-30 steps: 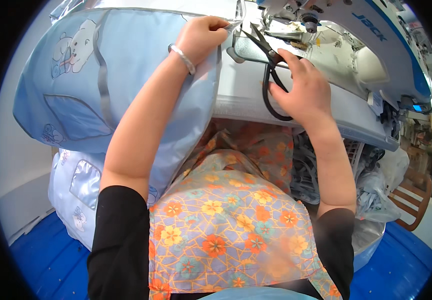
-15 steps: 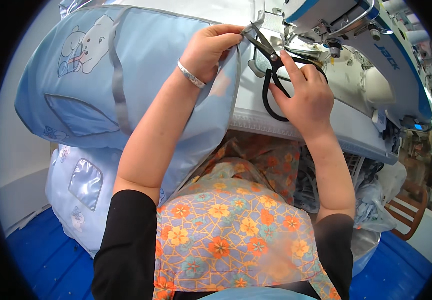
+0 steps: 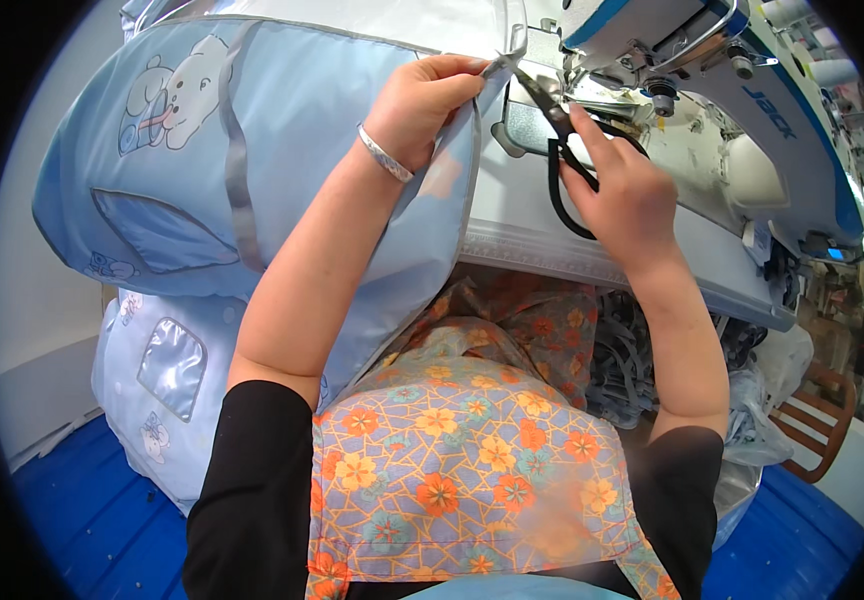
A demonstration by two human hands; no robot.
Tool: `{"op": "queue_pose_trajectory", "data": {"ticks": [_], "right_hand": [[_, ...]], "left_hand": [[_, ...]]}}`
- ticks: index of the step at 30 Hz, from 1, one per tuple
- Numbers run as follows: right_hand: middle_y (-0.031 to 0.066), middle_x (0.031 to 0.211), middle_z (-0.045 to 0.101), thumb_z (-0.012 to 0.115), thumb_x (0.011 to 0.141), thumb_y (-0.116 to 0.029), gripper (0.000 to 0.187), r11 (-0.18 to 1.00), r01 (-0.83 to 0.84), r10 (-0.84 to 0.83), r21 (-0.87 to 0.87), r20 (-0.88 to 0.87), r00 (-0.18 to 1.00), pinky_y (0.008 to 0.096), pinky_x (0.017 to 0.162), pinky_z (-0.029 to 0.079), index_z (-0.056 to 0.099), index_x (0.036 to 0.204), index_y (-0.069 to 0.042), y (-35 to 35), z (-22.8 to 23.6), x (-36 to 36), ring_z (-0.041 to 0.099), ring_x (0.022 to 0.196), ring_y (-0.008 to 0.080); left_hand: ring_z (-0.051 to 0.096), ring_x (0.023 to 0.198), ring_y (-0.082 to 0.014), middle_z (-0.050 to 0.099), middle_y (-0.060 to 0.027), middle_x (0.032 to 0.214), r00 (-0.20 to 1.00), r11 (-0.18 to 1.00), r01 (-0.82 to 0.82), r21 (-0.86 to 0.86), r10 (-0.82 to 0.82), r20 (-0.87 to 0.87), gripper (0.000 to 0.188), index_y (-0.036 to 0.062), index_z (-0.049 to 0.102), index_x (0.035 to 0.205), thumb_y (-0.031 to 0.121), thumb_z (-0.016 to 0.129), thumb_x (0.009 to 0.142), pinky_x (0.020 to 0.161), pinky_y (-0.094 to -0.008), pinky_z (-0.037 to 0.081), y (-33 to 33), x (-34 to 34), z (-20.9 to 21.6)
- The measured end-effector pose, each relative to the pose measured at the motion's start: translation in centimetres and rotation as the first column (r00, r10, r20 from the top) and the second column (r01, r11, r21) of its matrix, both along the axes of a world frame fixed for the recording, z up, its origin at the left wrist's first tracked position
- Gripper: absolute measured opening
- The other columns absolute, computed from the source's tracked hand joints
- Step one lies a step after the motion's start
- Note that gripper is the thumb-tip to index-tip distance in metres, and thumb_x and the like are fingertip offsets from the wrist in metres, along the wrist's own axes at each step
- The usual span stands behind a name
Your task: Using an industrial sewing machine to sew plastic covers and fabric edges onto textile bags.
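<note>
The tips of the black-handled scissors (image 3: 558, 116) blur into a pale corner beside the left hand (image 3: 422, 105), so whether they touch the cloth cannot be told. The right hand (image 3: 632, 190) is closed around the handles, its thumb at the near loop; it hides part of the other loop and most of its own fingers. The left thumb and forefinger pinch together on the edge of the light-blue bear-printed fabric (image 3: 322, 85), the remaining fingers curled out of sight. The left forearm covers part of that cloth. The scissors are above the white sewing table (image 3: 512, 205), long axis slanting, blades toward the upper left, handles lower right. The sewing machine (image 3: 697, 55) is cut off at the top.
</note>
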State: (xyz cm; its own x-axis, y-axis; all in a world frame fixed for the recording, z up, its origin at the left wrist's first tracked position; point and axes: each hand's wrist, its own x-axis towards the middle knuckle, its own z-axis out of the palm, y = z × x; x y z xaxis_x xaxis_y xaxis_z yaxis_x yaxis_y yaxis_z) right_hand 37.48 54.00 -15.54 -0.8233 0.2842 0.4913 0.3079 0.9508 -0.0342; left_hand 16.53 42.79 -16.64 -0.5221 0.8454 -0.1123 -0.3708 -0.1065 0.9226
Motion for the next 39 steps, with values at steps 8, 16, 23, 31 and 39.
{"op": "queue_pose_trajectory", "data": {"ticks": [8, 16, 23, 31, 39], "right_hand": [[0.0027, 0.080, 0.055, 0.080, 0.068, -0.021, 0.068, 0.998, 0.053, -0.052, -0.017, 0.025, 0.998, 0.0372, 0.061, 0.049, 0.057, 0.131, -0.024, -0.5, 1.1, 1.5, 0.059, 0.072, 0.0226], [0.0024, 0.077, 0.053, 0.079, 0.071, -0.027, 0.064, 0.994, 0.104, -0.106, 0.027, 0.073, 0.992, 0.0370, 0.058, 0.048, 0.057, 0.131, -0.027, -0.2, 0.9, 1.8, 0.058, 0.070, 0.0224], [0.0026, 0.071, 0.057, 0.077, 0.073, -0.022, 0.062, 0.995, 0.086, -0.095, 0.058, 0.167, 0.981, 0.0349, 0.054, 0.047, 0.057, 0.131, -0.026, 0.0, 1.3, 2.3, 0.058, 0.060, 0.0211], [0.0129, 0.099, 0.069, 0.070, 0.078, -0.011, 0.050, 0.893, 0.376, -0.343, -0.247, 0.168, 0.924, 0.0321, 0.065, 0.050, 0.062, 0.128, -0.016, 2.1, 2.1, 13.1, 0.061, 0.065, 0.0236], [0.0140, 0.138, 0.049, 0.060, 0.082, -0.008, 0.043, 0.928, 0.371, -0.364, -0.025, 0.145, 0.920, 0.0440, 0.106, 0.037, 0.061, 0.125, -0.012, 3.3, 1.2, 11.7, 0.046, 0.127, 0.0328]], "left_hand": [[0.063, 0.084, -0.0124, 0.069, -0.0081, 0.094, 0.955, 0.997, -0.082, -0.009, 0.076, -0.285, 0.029, -0.0056, 0.067, 0.109, 0.006, 0.062, 0.083, 0.079, -0.0241, 0.050, 0.3, 1.4, -0.6], [0.061, 0.088, -0.0100, 0.067, -0.0053, 0.096, 0.902, 0.993, -0.095, -0.065, 0.059, -0.429, 0.025, -0.0040, 0.065, 0.107, 0.007, 0.063, 0.085, 0.082, -0.0235, 0.049, 0.5, 1.8, -0.8], [0.063, 0.081, -0.0099, 0.069, -0.0063, 0.089, 0.858, 0.992, -0.118, -0.043, 0.080, -0.508, 0.024, -0.0020, 0.067, 0.102, 0.010, 0.064, 0.082, 0.076, -0.0245, 0.051, 0.7, 1.9, -1.5], [0.056, 0.118, -0.0322, 0.062, -0.0159, 0.123, -0.263, 0.856, -0.432, 0.284, 0.181, -0.948, 0.045, 0.0044, 0.062, 0.119, 0.011, 0.077, 0.077, 0.102, -0.0400, 0.042, -12.6, -4.7, 1.9], [0.043, 0.132, -0.0356, 0.045, -0.0227, 0.141, -0.432, 0.139, -0.888, 0.438, -0.576, -0.694, 0.096, 0.0039, 0.045, 0.139, 0.069, 0.068, 0.072, 0.109, -0.0443, 0.035, -38.1, -33.1, 9.2]]}}
